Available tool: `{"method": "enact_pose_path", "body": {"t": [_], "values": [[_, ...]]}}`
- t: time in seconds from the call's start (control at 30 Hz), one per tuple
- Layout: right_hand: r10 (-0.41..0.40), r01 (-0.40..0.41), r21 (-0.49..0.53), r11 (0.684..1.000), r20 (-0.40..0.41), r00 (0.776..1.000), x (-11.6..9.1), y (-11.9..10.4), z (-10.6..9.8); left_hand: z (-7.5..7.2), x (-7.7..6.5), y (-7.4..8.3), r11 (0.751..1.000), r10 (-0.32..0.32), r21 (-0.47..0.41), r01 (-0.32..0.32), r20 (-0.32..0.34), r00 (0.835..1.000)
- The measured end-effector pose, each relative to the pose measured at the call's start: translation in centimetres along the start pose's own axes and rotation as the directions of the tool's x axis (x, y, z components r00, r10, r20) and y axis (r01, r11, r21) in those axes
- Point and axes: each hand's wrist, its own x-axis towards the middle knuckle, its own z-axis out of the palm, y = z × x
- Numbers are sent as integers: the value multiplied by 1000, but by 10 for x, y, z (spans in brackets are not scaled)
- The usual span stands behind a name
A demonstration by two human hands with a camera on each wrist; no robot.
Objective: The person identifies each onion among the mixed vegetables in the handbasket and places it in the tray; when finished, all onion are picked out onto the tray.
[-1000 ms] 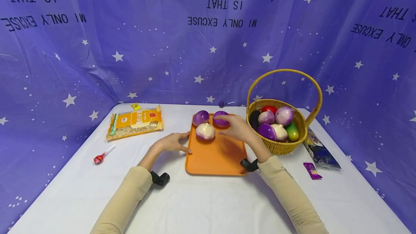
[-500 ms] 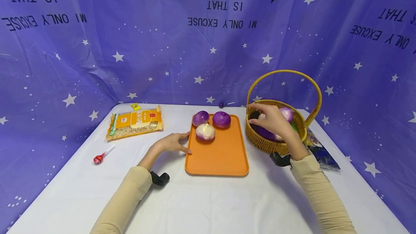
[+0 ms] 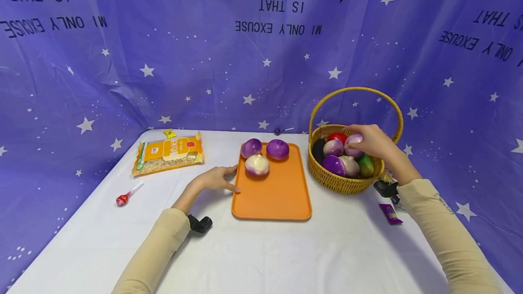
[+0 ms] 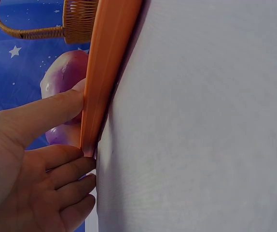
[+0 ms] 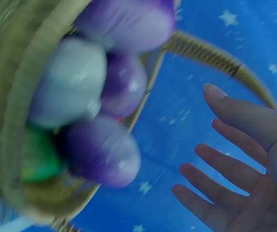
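Note:
My left hand (image 3: 215,178) rests against the left rim of an orange tray (image 3: 273,201); in the left wrist view its thumb (image 4: 76,104) touches the rim and its other fingers lie fairly straight beside it. At the back of the tray sit two dark purple onion-like vegetables (image 3: 278,149) and a white-and-purple turnip-like one (image 3: 257,165). My right hand (image 3: 373,142) hovers over the right side of a wicker basket (image 3: 347,185). Its fingers are spread, holding nothing, near a pale purple onion-like vegetable (image 5: 102,151). Whether they touch cannot be told from the head view.
The basket also holds a red vegetable (image 3: 337,137), a black one (image 3: 318,149) and a green one (image 3: 365,166), under a tall handle (image 3: 355,89). Around lie a grain packet (image 3: 168,153), a red lollipop (image 3: 122,199), a purple lollipop (image 3: 278,131) and a purple candy packet (image 3: 390,213).
My right hand has moved right, from the rear purple vegetable on the tray across to the basket's right side. The left hand and the tray's contents stay in place.

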Motion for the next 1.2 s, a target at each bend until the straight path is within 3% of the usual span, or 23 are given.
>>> {"method": "enact_pose_path", "body": {"t": [0.27,0.53,0.83,1.0,1.2], "values": [[52,-46,-52,998,115,992,9,28,-4,0,0,-1,1000,-4,-8,4,-2,1000],[135,-121,-75,990,228,964,24,49,-3,1,0,-1,1000,0,-8,0,0,1000],[116,-97,-87,991,254,960,30,61,4,1,1,0,1000,-4,-6,4,-3,1000],[97,-72,-109,991,243,965,30,60,4,0,0,1,1000,-4,-8,4,-4,1000],[120,-98,-101,990,247,962,26,54,-1,0,0,2,1000,-9,-8,9,-4,1000]]}}
